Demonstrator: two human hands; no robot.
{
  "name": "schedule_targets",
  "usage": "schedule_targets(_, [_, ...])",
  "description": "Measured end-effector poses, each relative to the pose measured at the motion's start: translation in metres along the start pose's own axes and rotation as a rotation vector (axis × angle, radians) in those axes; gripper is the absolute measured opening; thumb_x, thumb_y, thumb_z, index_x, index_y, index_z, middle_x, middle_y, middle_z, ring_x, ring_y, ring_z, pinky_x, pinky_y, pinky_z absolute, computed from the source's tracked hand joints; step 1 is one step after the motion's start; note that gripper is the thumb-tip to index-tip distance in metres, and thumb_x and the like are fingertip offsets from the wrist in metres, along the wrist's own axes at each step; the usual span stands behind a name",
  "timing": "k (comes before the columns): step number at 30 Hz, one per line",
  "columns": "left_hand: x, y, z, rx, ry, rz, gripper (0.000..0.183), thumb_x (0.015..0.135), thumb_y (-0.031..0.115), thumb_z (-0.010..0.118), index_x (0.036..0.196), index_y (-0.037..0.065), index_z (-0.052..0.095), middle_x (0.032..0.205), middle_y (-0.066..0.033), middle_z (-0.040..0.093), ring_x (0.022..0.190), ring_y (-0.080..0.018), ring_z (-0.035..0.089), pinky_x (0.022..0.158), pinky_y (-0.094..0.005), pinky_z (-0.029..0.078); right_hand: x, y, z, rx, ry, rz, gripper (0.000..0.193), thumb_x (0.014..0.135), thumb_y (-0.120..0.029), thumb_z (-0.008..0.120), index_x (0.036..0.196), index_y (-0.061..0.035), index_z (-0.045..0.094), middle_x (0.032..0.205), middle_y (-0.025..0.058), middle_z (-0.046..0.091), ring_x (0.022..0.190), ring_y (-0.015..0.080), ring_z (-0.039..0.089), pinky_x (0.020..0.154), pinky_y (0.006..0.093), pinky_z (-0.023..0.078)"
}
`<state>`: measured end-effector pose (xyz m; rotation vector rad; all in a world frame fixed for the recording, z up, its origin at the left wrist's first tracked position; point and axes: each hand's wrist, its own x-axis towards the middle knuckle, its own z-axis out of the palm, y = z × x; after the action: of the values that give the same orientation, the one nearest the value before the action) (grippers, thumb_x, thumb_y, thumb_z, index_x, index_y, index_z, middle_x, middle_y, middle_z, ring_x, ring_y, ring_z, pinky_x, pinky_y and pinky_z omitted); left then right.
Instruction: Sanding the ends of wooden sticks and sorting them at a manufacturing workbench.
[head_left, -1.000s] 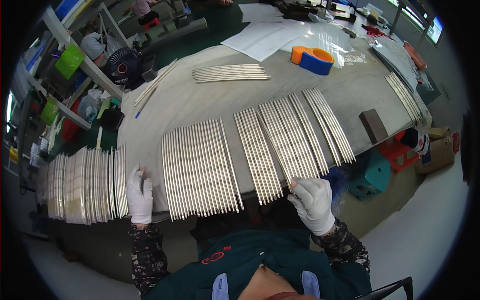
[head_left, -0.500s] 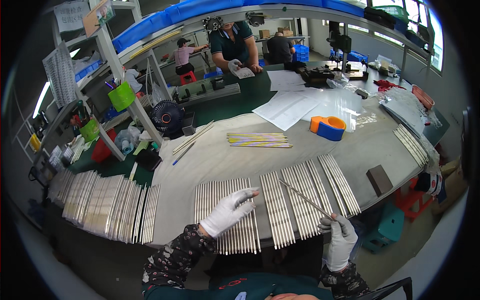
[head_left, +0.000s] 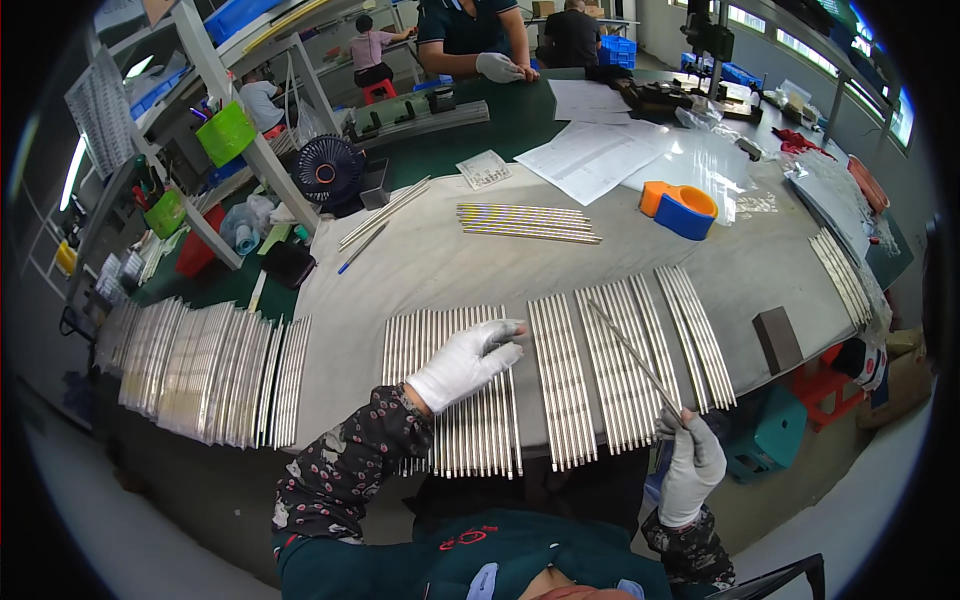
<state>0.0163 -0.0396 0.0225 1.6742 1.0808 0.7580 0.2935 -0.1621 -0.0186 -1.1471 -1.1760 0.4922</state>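
Observation:
My white-gloved right hand (head_left: 692, 462) pinches the near end of a thin metal rod (head_left: 637, 352), which slants up and left across the rods below. Under it lie a row of silvery rods (head_left: 620, 385), a shorter group (head_left: 562, 385) to their left and another (head_left: 697, 340) to their right. My left hand (head_left: 465, 368), gloved too, hovers over or rests on a wide row of rods (head_left: 490, 440), covering part of it. Its thumb and fingers are apart, with nothing visible between them; whether it touches the rods I cannot tell.
Bagged rods (head_left: 190, 370) fill the table's left edge. Farther back lie yellowish rods (head_left: 528, 222), a blue pen (head_left: 362, 248), an orange-and-blue tape dispenser (head_left: 680, 208) and paper sheets (head_left: 590, 160). A dark block (head_left: 777, 340) sits at right. Across the table stands a co-worker (head_left: 472, 40).
The view has tilted, so the table sits higher in it. The co-worker's printed slip has left their hand and lies on the table. My right hand keeps its rod.

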Motion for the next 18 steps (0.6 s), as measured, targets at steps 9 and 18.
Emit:
schedule_targets(9, [0.028, -0.021, -0.057, 0.227, 0.226, -0.085, 0.04, 0.091, 0.021, 0.057, 0.121, -0.004, 0.055, 0.118, -0.0193, 0.061, 0.111, -0.0255, 0.058, 0.096, -0.0311, 0.043, 0.017, -0.008, 0.023, -0.675, -0.453, -0.679, 0.02, 0.074, -0.005, 0.069, 0.09, -0.0078, 0.059, 0.083, 0.0061, 0.06, 0.069, 0.0229, 0.058, 0.059, 0.0333, 0.044])
schedule_targets(18, [0.082, -0.052, -0.083, 0.503, 0.369, 0.003, 0.04, 0.084, 0.023, 0.059, 0.114, -0.004, 0.058, 0.111, -0.0224, 0.062, 0.107, -0.035, 0.058, 0.093, -0.0377, 0.044, 0.039, -0.018, 0.025, -0.791, -0.695, -0.408, 0.049, 0.065, -0.02, 0.071, 0.109, -0.0037, 0.055, 0.117, 0.0196, 0.052, 0.111, 0.0372, 0.048, 0.09, 0.0475, 0.038])
